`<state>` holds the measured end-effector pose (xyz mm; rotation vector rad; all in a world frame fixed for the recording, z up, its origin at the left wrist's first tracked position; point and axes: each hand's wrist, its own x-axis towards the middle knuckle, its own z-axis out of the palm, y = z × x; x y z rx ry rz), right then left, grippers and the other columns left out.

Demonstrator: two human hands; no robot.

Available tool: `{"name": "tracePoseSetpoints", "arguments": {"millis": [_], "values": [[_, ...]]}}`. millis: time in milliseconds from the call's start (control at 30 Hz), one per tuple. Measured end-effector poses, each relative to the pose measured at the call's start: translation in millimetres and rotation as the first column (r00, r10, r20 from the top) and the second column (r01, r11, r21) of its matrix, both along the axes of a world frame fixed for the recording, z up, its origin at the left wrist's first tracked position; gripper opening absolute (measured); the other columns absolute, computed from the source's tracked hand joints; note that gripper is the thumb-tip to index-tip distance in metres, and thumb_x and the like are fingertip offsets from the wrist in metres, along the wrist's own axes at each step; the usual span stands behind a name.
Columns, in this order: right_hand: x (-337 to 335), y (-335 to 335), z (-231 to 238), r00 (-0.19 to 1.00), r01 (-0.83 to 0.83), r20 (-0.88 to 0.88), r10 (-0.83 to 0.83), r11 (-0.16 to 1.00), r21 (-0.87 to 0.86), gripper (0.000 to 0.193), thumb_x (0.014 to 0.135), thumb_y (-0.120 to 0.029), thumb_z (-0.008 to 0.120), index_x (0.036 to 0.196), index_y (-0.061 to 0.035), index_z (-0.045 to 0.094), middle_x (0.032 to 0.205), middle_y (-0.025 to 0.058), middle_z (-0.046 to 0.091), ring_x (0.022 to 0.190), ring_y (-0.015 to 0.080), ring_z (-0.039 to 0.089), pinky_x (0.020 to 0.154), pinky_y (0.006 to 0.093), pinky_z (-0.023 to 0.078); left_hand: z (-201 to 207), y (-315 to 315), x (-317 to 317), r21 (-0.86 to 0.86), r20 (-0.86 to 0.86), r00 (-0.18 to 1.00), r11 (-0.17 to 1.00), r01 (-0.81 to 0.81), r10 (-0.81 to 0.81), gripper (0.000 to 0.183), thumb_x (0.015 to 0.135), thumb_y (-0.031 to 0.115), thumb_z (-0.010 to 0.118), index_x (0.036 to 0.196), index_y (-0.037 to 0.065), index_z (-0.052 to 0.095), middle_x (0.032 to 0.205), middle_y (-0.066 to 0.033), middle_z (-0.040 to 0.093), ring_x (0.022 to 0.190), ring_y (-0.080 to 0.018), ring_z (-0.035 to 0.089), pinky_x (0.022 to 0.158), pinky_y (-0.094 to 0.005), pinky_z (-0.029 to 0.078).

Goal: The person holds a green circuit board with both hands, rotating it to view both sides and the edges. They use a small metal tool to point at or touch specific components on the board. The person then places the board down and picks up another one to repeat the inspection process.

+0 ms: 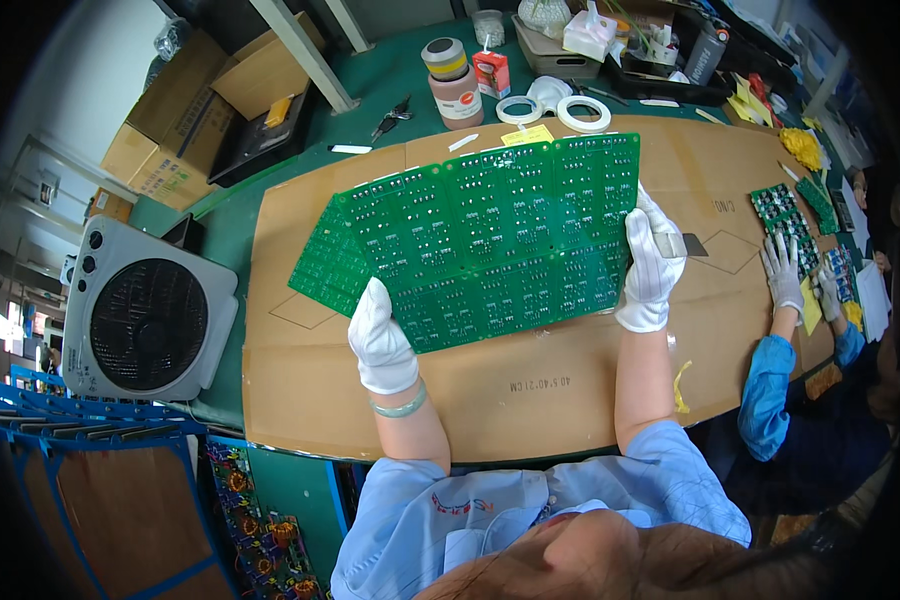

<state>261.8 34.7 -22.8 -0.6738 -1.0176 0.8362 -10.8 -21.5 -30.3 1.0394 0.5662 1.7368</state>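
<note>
Between my two white-gloved hands a large green circuit board panel (500, 230) is held up at a tilt above the cardboard, its face dotted with rows of solder joints. My left hand (382, 340) pinches the lower left edge. The right edge is gripped by my right hand (653, 265), its thumb at the board's side. A small flat grey metal piece (680, 245) shows at the right hand's fingers; whether it is held cannot be made out. Partly behind the panel, at its left, is another green circuit board (325, 262); the panel hides the rest of it.
A cardboard sheet (470, 405) covers the green bench. At left stands a box fan (150, 320). Along the back are a bottle (457, 100), tape rolls (583, 114) and a black tray (260, 140). A co-worker's gloved hands (785, 268) work by populated boards (782, 212) at right.
</note>
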Motion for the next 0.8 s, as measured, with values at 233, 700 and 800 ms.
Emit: {"name": "tracePoseSetpoints", "arguments": {"millis": [233, 700, 800], "values": [[-2.7, -0.8, 3.3, 0.997, -0.082, -0.011, 0.082, 0.997, 0.011, 0.037, 0.088, -0.010, 0.062, 0.120, 0.0084, 0.056, 0.114, 0.0129, 0.063, 0.101, 0.0150, 0.058, 0.091, 0.0276, 0.044, -2.7, -0.6, -4.3, 0.026, -0.067, 0.996, 0.998, -0.052, 0.054, 0.040, 0.101, 0.022, 0.037, 0.131, -0.004, 0.044, 0.129, -0.0169, 0.053, 0.114, -0.0290, 0.055, 0.097, -0.0430, 0.046], [-3.8, -8.7, 13.6, 0.991, -0.134, 0.025, 0.135, 0.990, -0.047, 0.034, 0.088, -0.007, 0.059, 0.118, 0.0097, 0.057, 0.112, 0.0115, 0.063, 0.101, 0.0139, 0.057, 0.090, 0.0266, 0.044, 17.9, 4.7, 10.2, -0.100, 0.198, 0.977, 0.993, -0.062, 0.081, 0.037, 0.100, 0.023, 0.038, 0.123, -0.002, 0.052, 0.119, -0.0144, 0.060, 0.103, -0.0251, 0.061, 0.088, -0.0380, 0.051], [-1.7, -9.8, 12.3, 0.988, -0.152, 0.005, 0.153, 0.984, -0.090, 0.033, 0.087, -0.006, 0.059, 0.116, 0.0097, 0.058, 0.109, 0.0127, 0.065, 0.099, 0.0144, 0.059, 0.089, 0.0271, 0.045, 19.5, 6.0, 11.0, -0.134, 0.228, 0.969, 0.989, -0.067, 0.096, 0.037, 0.100, 0.023, 0.038, 0.122, -0.003, 0.053, 0.118, -0.0148, 0.060, 0.102, -0.0244, 0.061, 0.087, -0.0373, 0.051]]}}
